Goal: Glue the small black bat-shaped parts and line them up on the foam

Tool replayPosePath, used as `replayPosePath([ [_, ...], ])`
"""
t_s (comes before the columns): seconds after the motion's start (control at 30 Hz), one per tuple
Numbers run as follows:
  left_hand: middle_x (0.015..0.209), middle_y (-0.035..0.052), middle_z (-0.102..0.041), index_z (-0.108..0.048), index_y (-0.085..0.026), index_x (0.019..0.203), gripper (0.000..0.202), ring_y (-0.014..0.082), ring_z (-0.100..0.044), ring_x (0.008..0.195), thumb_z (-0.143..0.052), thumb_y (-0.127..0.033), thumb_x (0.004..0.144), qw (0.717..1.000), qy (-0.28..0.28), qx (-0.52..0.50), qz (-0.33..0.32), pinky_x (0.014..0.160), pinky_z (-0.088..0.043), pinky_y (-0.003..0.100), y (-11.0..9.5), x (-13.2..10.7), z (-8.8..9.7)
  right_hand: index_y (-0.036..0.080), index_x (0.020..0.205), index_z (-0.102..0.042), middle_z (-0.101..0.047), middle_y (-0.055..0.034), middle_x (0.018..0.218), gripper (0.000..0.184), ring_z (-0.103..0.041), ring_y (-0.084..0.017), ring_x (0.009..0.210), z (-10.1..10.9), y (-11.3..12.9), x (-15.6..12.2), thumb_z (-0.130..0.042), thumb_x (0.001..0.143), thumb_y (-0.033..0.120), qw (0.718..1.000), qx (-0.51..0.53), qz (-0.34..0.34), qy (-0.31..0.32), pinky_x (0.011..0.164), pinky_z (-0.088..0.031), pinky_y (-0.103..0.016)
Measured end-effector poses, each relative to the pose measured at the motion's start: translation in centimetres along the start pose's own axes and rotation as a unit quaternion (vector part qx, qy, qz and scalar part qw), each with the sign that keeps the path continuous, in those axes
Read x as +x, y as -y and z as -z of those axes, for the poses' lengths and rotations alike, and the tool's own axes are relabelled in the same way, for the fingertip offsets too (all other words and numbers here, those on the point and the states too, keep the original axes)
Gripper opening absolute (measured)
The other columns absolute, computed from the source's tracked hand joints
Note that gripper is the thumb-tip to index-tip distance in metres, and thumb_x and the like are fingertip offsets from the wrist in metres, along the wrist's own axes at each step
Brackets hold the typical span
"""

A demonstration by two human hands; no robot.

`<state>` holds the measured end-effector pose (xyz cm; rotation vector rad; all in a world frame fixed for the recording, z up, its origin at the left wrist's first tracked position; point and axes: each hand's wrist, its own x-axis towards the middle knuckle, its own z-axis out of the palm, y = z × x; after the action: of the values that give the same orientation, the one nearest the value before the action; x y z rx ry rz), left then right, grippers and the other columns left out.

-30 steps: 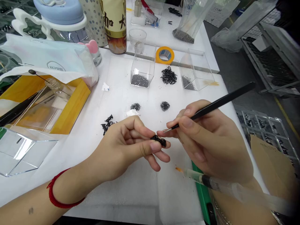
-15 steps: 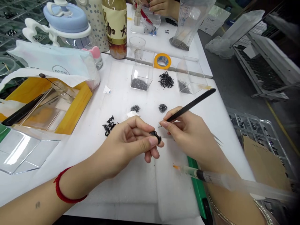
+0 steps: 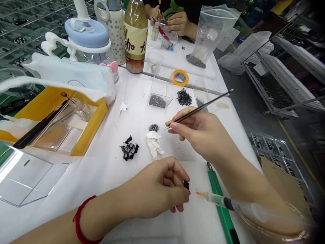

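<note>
My left hand point(image 3: 162, 189), with a red cord on its wrist, pinches a small black part point(image 3: 187, 186) between thumb and fingers; most of the part is hidden. In my right hand point(image 3: 203, 135) is a pair of dark tweezers point(image 3: 207, 105), held like a pen. Their fine tips are just right of a small pile of tiny black bits point(image 3: 153, 127). I cannot tell whether the tips hold anything. A crumpled white tissue point(image 3: 154, 144) lies between that pile and my left hand. Several black parts point(image 3: 129, 149) are clustered to its left.
An orange-tipped syringe point(image 3: 228, 203) crosses a green-handled cutter point(image 3: 214, 184) by my right forearm. Further back are clear boxes point(image 3: 162, 89), black pieces point(image 3: 184, 97), orange tape point(image 3: 180, 78) and a bottle point(image 3: 135, 40). A yellow-sided tray point(image 3: 88, 130) stands left. Another person's hands point(image 3: 179, 23) work opposite.
The view has shifted. My left hand has moved nearer to me and right, keeping the black part. The tweezers in my right hand have moved away from it, towards the small pile.
</note>
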<state>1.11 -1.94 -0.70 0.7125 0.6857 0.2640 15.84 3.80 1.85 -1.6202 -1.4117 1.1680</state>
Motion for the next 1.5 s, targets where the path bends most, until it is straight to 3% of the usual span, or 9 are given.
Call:
replayPosePath([
  [0.3,0.068,-0.0044,-0.056,-0.049,-0.019,0.084,0.015,0.0093,-0.053,0.058,-0.056,-0.013,0.072,0.999,-0.001,0.012,0.033,0.054,-0.041,0.025,-0.2,0.3,0.0,0.016,0.079,-0.056,-0.069,-0.0034,0.077,0.011,-0.068,-0.014,0.068,-1.0,-1.6,1.4,-0.066,0.077,0.019,1.000,-0.009,0.011,-0.002,0.046,-0.048,-0.016],
  [1.5,0.070,-0.0041,-0.056,-0.047,-0.020,0.085,0.014,0.0103,-0.052,0.061,-0.054,-0.014,0.075,0.999,-0.002,0.003,0.039,0.059,-0.041,0.027,-0.3,0.1,0.0,0.016,0.079,-0.057,-0.066,-0.0029,0.071,0.011,-0.063,-0.014,0.064,-1.0,-1.4,1.4,-0.067,0.076,0.018,0.999,-0.038,0.018,0.004,0.047,-0.048,-0.021],
])
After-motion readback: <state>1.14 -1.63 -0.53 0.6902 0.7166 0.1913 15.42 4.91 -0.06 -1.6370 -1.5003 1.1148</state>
